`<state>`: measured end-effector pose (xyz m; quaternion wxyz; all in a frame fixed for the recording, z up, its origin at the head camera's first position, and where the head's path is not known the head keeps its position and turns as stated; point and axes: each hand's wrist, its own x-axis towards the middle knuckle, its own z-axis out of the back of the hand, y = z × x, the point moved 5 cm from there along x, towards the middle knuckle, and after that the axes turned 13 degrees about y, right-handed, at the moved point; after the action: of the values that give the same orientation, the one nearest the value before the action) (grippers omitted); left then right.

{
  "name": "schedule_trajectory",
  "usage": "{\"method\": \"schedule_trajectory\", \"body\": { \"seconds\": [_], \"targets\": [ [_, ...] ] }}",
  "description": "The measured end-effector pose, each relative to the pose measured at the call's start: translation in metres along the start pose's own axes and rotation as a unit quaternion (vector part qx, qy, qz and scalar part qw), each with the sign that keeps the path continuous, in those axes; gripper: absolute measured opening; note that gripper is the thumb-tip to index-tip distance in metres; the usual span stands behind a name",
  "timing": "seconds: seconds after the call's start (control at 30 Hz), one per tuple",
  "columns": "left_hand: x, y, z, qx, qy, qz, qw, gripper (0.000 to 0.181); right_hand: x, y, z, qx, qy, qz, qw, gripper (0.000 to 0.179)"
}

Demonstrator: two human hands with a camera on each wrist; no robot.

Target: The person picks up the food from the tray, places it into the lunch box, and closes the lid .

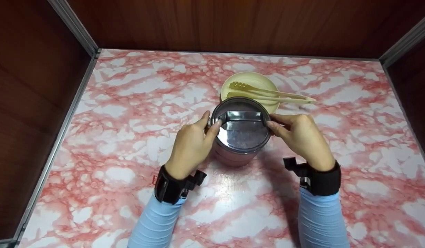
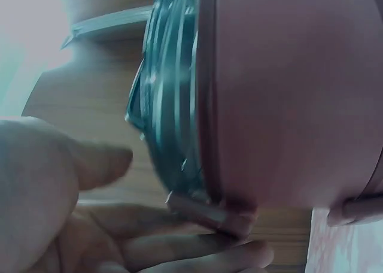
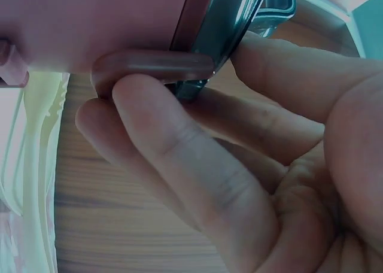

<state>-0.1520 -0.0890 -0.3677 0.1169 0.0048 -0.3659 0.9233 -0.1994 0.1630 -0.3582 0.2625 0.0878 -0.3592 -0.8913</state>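
Observation:
A pink round lunch container (image 1: 235,159) stands in the middle of the table, under a see-through dark lid (image 1: 240,136) with a raised handle (image 1: 243,116). Brownish-pink side clips show in the wrist views. My left hand (image 1: 192,144) is at the lid's left side. Its straight fingers touch the left clip (image 2: 209,216) from outside, and the thumb (image 2: 108,165) lies near the lid's edge. With my right hand (image 1: 298,137) I hold the right clip (image 3: 155,65) at the rim. Its fingertips press the clip's lower end, with the thumb at the lid's edge.
Behind the container, partly hidden by it, is a pale yellow plate (image 1: 248,77). Tongs (image 1: 284,98) of a similar colour lie across it, handle end toward the right. Dark wood-grain panels (image 1: 233,24) border the red-and-white marbled table (image 1: 130,179) at the back and sides.

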Motion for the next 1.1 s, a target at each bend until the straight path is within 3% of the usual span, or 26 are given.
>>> {"method": "schedule_trajectory", "body": {
  "seconds": [0.17,0.43,0.63,0.87,1.1],
  "targets": [
    [0.001,0.002,-0.001,-0.021,-0.011,0.019,0.9995,0.054,0.000,-0.001,-0.001,0.025,0.000,-0.024,0.9994,0.029],
    [0.002,0.004,-0.002,-0.073,-0.022,0.016,0.9969,0.048,0.001,0.001,-0.004,0.040,-0.011,-0.059,0.9974,0.030],
    [0.005,0.006,-0.003,-0.102,-0.005,0.020,0.9946,0.044,0.000,-0.003,-0.005,0.077,-0.010,-0.083,0.9935,0.031],
    [0.011,0.013,-0.008,-0.179,0.022,0.026,0.9832,0.041,0.001,-0.007,-0.003,0.125,-0.013,-0.082,0.9887,0.029],
    [0.011,0.017,-0.006,-0.179,0.036,0.038,0.9825,0.044,0.003,-0.008,-0.005,0.112,-0.010,-0.071,0.9912,0.031]
  ]
}}
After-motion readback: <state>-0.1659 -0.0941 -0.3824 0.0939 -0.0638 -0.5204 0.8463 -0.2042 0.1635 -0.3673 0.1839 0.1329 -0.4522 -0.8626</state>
